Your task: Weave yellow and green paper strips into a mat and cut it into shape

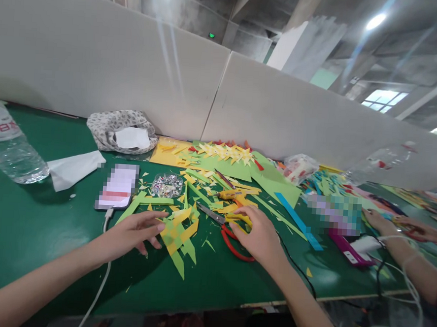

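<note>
My left hand [140,230] is beside a woven paper fish shape [179,232] of yellow and green strips. Its fingers are apart, with the tips at the left edge of the weave; whether they touch it I cannot tell. My right hand [260,235] has its thumb and fingers curled at the handles of a pair of scissors [215,216] with red and yellow grips. The blades lie over the paper scraps, pointing up and left. Just behind them lies a yellow glue-gun-like tool [234,196].
A plastic box of small beads [167,185], a phone [118,187] on a white cable, and a water bottle [14,143] stand to the left. Finished yellow woven pieces [226,153] lie at the back. Another person's hands [379,222] work at right, near a purple power strip [350,250].
</note>
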The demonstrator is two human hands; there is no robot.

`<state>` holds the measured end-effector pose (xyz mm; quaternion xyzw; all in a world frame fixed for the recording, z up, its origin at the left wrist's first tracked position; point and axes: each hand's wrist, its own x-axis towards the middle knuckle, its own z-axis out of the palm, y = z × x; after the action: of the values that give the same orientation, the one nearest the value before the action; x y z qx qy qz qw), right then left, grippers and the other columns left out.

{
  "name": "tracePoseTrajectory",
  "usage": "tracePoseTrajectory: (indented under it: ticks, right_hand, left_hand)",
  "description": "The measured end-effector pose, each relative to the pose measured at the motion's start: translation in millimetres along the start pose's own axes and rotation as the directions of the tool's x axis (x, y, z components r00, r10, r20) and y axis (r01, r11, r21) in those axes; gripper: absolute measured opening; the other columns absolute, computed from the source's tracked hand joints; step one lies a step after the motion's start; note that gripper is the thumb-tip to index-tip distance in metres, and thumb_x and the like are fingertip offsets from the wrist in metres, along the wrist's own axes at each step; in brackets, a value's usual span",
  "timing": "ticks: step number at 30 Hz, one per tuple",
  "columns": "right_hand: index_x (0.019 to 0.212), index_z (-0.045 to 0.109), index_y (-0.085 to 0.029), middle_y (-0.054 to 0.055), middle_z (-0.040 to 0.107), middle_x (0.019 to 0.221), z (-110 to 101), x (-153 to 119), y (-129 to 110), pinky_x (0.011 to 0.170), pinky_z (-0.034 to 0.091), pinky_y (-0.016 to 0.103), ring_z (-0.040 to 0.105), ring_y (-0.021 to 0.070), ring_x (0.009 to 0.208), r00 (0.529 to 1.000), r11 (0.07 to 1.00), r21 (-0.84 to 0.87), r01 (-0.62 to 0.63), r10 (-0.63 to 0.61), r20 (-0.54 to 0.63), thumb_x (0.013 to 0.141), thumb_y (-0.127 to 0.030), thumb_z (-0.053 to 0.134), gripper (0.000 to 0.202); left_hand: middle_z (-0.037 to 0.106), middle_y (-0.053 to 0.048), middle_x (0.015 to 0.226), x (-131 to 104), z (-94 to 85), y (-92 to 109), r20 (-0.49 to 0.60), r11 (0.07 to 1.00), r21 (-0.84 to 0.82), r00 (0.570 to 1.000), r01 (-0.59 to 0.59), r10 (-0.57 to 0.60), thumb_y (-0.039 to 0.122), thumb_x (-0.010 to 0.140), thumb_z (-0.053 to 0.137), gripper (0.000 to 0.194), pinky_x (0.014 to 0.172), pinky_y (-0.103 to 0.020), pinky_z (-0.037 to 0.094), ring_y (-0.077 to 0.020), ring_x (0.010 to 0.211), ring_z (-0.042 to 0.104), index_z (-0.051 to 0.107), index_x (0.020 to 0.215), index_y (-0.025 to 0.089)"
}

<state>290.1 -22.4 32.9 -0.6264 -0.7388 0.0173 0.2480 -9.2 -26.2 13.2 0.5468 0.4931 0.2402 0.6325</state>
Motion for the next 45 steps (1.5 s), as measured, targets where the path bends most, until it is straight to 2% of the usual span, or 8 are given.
tracePoseTrajectory:
  ticks: [5,10,17,22,25,32,38,45]
  right_hand:
    - [0.083,0.060,-0.022,0.005,0.065,0.084,19.6,-14.8,-40.2,0.077,0.045,0.035,0.058,0.0202,0.086,0.952,0.936,0.187,0.299,-0.305,0.001,0.083,-0.022,0.050,0.011]
    - [0.104,0.059,-0.020,0.007,0.066,0.102,41.0,-31.1,-74.1,0.090,0.039,0.038,0.057,0.0199,0.097,0.761,0.773,0.206,0.600,-0.631,0.150,0.087,-0.020,0.046,0.022]
    - [0.090,0.064,-0.018,0.006,0.068,0.094,49.9,-12.3,-79.0,0.088,0.039,0.035,0.059,0.0173,0.089,0.742,0.770,0.123,0.627,-0.637,0.209,0.089,-0.018,0.042,0.022]
    - [0.087,0.062,-0.018,0.003,0.066,0.085,44.0,40.5,-80.8,0.065,0.041,0.024,0.058,0.0136,0.078,0.899,0.920,0.035,0.391,-0.390,0.200,0.090,-0.024,0.042,0.021]
    - [0.086,0.063,-0.019,0.003,0.065,0.087,52.7,82.1,-86.1,0.062,0.039,0.023,0.058,0.0131,0.075,0.914,0.939,-0.060,0.339,-0.314,0.255,0.089,-0.025,0.045,0.019]
    - [0.083,0.069,-0.021,0.005,0.066,0.091,85.4,143.0,-111.7,0.065,0.039,0.024,0.059,0.0179,0.086,0.831,0.874,-0.129,0.469,-0.388,0.398,0.082,-0.025,0.056,0.014]
    - [0.071,0.071,-0.024,0.001,0.069,0.080,96.4,171.2,-119.9,0.056,0.035,0.022,0.061,0.0172,0.080,0.689,0.792,-0.097,0.603,-0.456,0.564,0.066,-0.025,0.073,0.006]
    - [0.075,0.072,-0.028,-0.003,0.070,0.079,98.5,178.8,-116.6,0.053,0.032,0.021,0.061,0.0129,0.077,0.607,0.751,-0.028,0.660,-0.511,0.609,0.069,-0.028,0.071,0.006]
  left_hand:
    - [0.057,-0.009,0.119,-3.0,2.0,-4.9,0.012,0.984,0.170,0.998,-0.057,0.056,0.042,0.079,0.054,0.049,0.053,-0.024,0.048,-0.0151,0.073,0.064,0.043,0.125,0.026]
    - [0.054,-0.008,0.125,-2.5,6.3,-6.8,0.076,0.977,0.182,0.992,-0.110,0.098,0.034,0.080,0.053,0.051,0.053,-0.023,0.047,-0.0118,0.066,0.063,0.038,0.128,0.027]
    - [0.059,-0.006,0.118,-5.7,-9.8,4.5,-0.053,0.814,0.535,0.952,-0.228,0.301,0.027,0.086,0.037,0.040,0.053,-0.025,0.046,-0.0097,0.049,0.056,0.044,0.125,0.025]
    - [0.056,-0.007,0.124,0.9,-29.9,16.1,-0.054,0.445,0.872,0.860,-0.207,0.507,0.019,0.085,0.033,0.041,0.069,-0.032,0.049,-0.0239,0.093,0.061,0.049,0.122,0.025]
    - [0.062,-0.010,0.113,11.8,-37.2,24.1,-0.059,0.249,0.964,0.835,-0.095,0.548,0.018,0.086,0.034,0.034,0.069,-0.036,0.050,-0.0283,0.102,0.056,0.057,0.111,0.019]
    - [0.060,-0.014,0.116,41.3,-47.0,18.2,-0.001,0.060,0.997,0.746,-0.052,0.666,0.011,0.083,0.041,0.027,0.082,-0.043,0.045,-0.0305,0.107,0.053,0.064,0.098,0.015]
    - [0.062,-0.010,0.115,46.4,-52.4,12.1,0.025,0.024,0.998,0.763,-0.053,0.645,0.011,0.084,0.041,0.029,0.085,-0.042,0.044,-0.0288,0.109,0.052,0.066,0.098,0.018]
    - [0.063,-0.012,0.113,46.3,-51.8,10.9,0.034,0.041,0.996,0.757,-0.081,0.653,0.006,0.079,0.046,0.032,0.088,-0.044,0.042,-0.0295,0.109,0.053,0.066,0.100,0.019]
